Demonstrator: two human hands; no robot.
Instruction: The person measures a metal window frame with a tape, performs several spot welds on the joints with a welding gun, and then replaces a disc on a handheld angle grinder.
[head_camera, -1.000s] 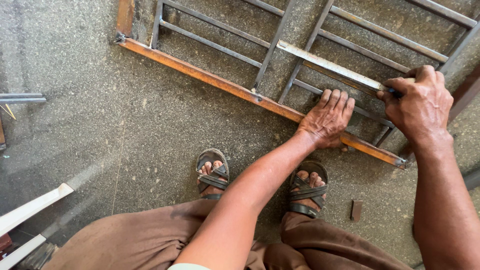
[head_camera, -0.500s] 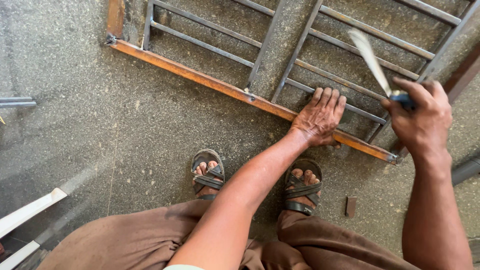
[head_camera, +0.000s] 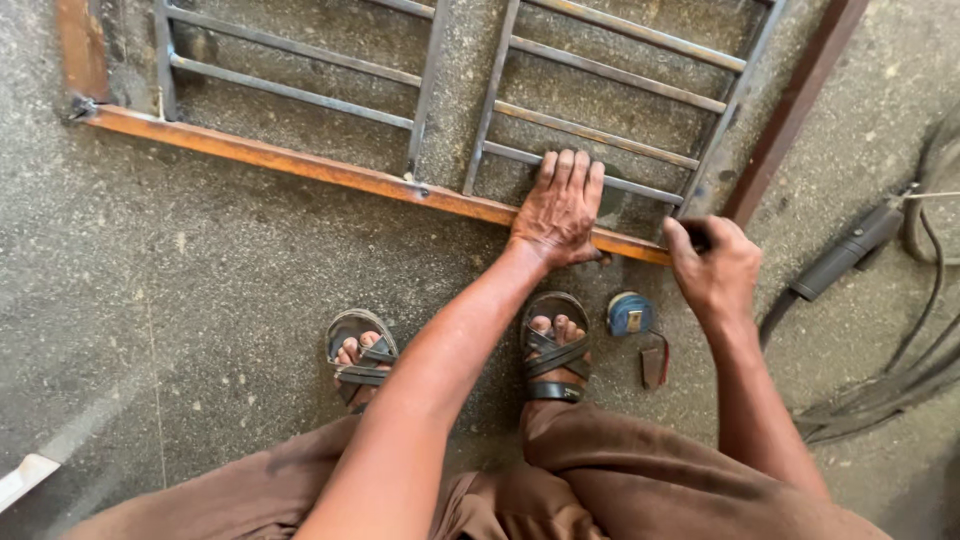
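A welded metal grille frame (head_camera: 300, 165) lies flat on the concrete floor (head_camera: 200, 300), its rusty orange bottom rail nearest the 2 sandalled feet. The left hand (head_camera: 560, 210) rests palm down, fingers spread, across that rail and the lowest thin bar. The right hand (head_camera: 712, 268) is closed in a fist on a dark handle at the frame's right corner; what the handle belongs to is hidden. A blue tape measure (head_camera: 629, 314) lies just beside the right sandal (head_camera: 556, 350). A welding electrode holder (head_camera: 850, 247) lies near the right hand.
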